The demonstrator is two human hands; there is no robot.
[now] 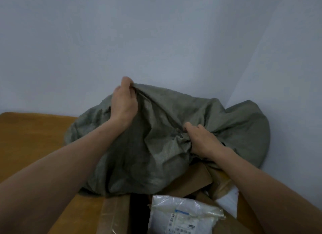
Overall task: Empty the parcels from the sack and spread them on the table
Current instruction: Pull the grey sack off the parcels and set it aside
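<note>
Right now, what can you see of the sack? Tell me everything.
The sack is grey-green, looks like coarse woven plastic, and sits crumpled on the wooden table against the wall. The left hand pinches up its top; the right hand grips a bunched fold. Its near edge drapes over brown parcels.

A single wide-angle view looks out from the person's head, forward and slightly down, toward a room corner. It sits close: the sack (156,138) fills the middle, the bench (26,138) runs lower left, and pale wall (156,33) covers the upper half.
</note>
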